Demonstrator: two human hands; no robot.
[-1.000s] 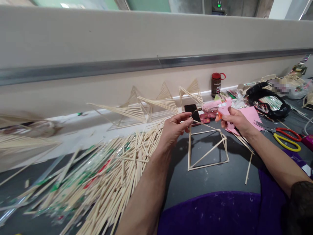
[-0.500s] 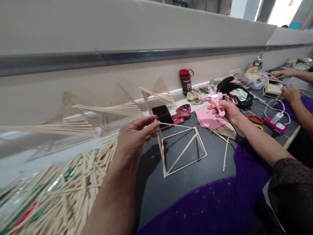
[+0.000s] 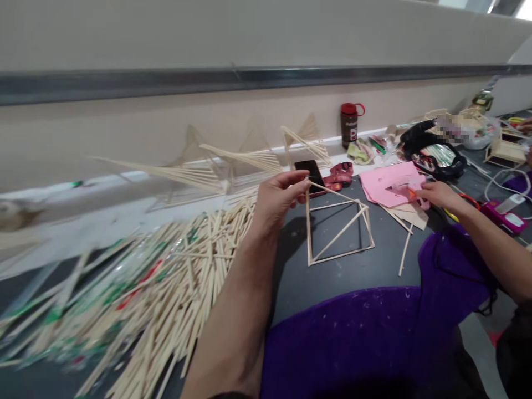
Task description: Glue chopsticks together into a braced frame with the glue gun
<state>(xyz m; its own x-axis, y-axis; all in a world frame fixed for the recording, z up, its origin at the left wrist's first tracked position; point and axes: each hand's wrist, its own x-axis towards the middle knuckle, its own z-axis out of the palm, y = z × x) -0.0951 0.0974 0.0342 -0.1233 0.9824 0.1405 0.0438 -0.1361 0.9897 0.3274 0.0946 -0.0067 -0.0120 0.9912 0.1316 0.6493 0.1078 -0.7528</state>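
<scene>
Between thumb and fingers, my left hand (image 3: 279, 200) pinches the upper left corner of a wooden stick frame (image 3: 341, 239). The frame is box-like, with a diagonal stick across it, and its lower edge is at the dark tabletop (image 3: 344, 274). Over on the right, my right hand (image 3: 441, 196) is closed at the handle of a pink glue gun (image 3: 405, 189). The gun lies low over pink paper (image 3: 374, 180), its nozzle pointing left; whether it rests on the paper I cannot tell. Two loose sticks (image 3: 405, 249) lie just below the paper.
Many loose wooden sticks (image 3: 199, 266) and plastic packs fill the left side. Twisted stick models (image 3: 245, 158) stand along the wall. A phone (image 3: 310, 172), a red-lidded bottle (image 3: 349, 126), black headphones (image 3: 432, 152) and a purple power adapter (image 3: 505, 216) lie farther back. Purple cloth (image 3: 344, 338) covers the front.
My right hand has lowered the glue gun from the air down to the pink paper. My left hand still holds the frame's corner. The view has turned left.
</scene>
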